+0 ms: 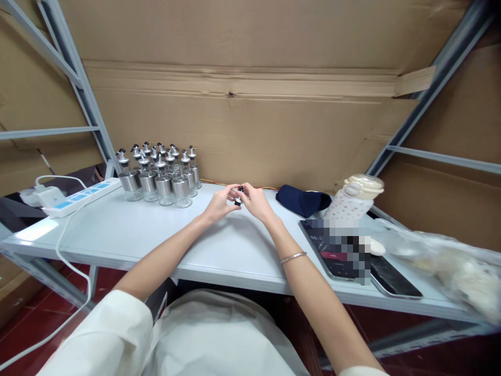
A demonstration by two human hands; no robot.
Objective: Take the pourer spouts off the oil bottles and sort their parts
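Over the middle of the table, my left hand (219, 205) and my right hand (253, 199) meet around a small black-and-silver pourer spout (237, 202). Fingers of both hands are closed on it, covering much of its body; black parts show at its top and bottom. To the left stand several glass oil bottles (164, 187) with steel sleeves, most of them topped by silver spouts with black tips. The front bottle (182, 190) at the right of the group shows a bare glass neck without a spout.
A white power strip (88, 197) with a plugged-in charger and cable lies at the left. Along the right are a navy cap (301, 200), a dotted tumbler (348, 201), a tablet (326, 256), a phone (397, 279) and a plastic bag (450, 266). Cardboard (274, 130) walls the back.
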